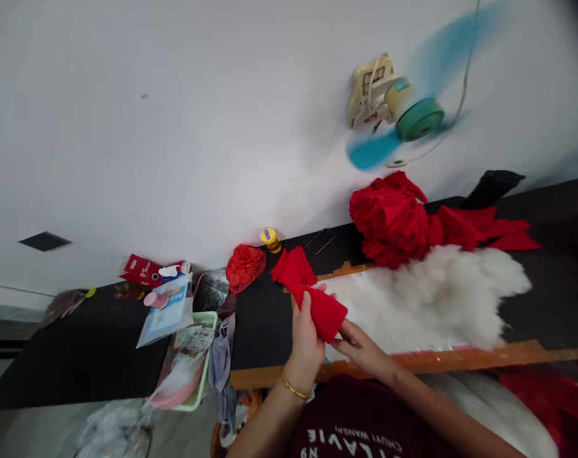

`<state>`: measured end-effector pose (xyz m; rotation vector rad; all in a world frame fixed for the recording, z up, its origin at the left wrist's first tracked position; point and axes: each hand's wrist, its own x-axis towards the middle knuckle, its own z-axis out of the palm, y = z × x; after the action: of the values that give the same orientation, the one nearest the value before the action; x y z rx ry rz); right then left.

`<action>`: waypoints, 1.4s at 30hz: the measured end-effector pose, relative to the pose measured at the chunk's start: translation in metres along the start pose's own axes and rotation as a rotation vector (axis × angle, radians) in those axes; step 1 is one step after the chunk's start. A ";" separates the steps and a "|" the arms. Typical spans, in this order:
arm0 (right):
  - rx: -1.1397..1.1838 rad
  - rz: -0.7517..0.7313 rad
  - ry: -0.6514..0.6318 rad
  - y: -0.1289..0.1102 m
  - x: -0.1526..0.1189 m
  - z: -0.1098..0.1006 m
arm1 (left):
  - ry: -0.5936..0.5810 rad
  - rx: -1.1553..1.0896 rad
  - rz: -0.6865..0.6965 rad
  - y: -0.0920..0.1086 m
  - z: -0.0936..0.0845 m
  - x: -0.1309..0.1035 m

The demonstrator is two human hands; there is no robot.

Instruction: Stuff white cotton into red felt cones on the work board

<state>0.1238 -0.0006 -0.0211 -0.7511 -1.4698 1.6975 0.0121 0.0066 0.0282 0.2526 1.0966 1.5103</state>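
A red fabric piece [324, 316], narrow at its far end and flaring toward the near one, is held up between both hands above the left end of the white sheet [365, 312]; the left hand [308, 327] is wrapped round its left side, thumb laid along the near face and fingertips showing past the far edge, so that the cloth lies across the palm; the right hand [363, 350] has its fingers drawn close together, pinching the cloth's flared lower right edge, though whether a fingertip goes inside is hidden; a gold bracelet [296, 387] circles the left wrist; just beyond the left end of the sheet lie small red fabric pieces [296, 266], which the held cloth overlaps in view, and I cannot tell if they touch; beyond the sheet are a phone [321, 242] and, farther left, a yellow-lidded jar [270, 239] with a red plastic bag [246, 268] near it; white fluffy stuffing [461, 289] covers the sheet's right part, and a heap of red fabric [389, 219] rises behind it at the far edge; well left of the sheet stands a pale green basket [207, 369] of packets; above and beyond the sheet, a wall fan [420, 119] shows blurred blue blades.
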 end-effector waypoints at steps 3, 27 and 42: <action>-0.040 -0.015 0.014 -0.004 0.001 -0.002 | -0.010 0.021 0.017 -0.007 -0.001 0.001; -0.132 0.010 0.265 -0.016 0.014 -0.013 | 0.014 -0.140 -0.264 -0.005 -0.011 0.024; -0.224 0.106 0.246 -0.010 -0.005 -0.035 | 0.087 0.089 -0.012 -0.019 -0.019 0.023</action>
<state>0.1568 0.0146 -0.0175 -1.1337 -1.4814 1.4692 0.0053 0.0146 -0.0058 0.2432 1.2343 1.4745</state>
